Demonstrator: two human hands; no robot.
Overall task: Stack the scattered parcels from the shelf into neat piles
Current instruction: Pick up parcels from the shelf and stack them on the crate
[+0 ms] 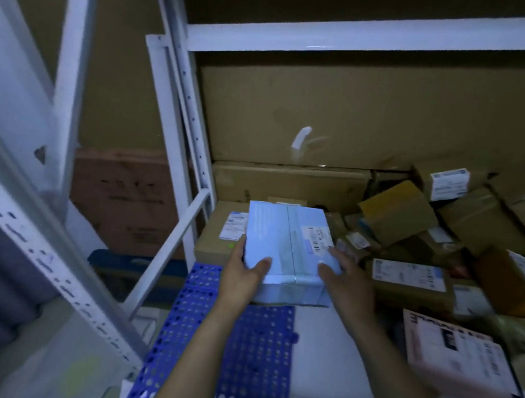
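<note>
A pale blue-white parcel [286, 244] with a shipping label on its right side is held between both hands. My left hand [244, 271] grips its left near edge and my right hand [344, 280] grips its right near corner. The parcel lies over the front of a flat brown box [218, 226] with a white label, at the left end of the low shelf. To the right, several brown cardboard parcels [398, 212] lie jumbled and tilted. A flat labelled brown box [408, 281] sits just right of my right hand.
A pinkish box [458, 365] with black print lies at the front right. A blue perforated plastic mat [242, 354] covers the floor under my arms. White metal shelf posts [184, 98] rise at left, with a slanted brace [169, 248]. Large flat cartons [355, 118] stand at the back.
</note>
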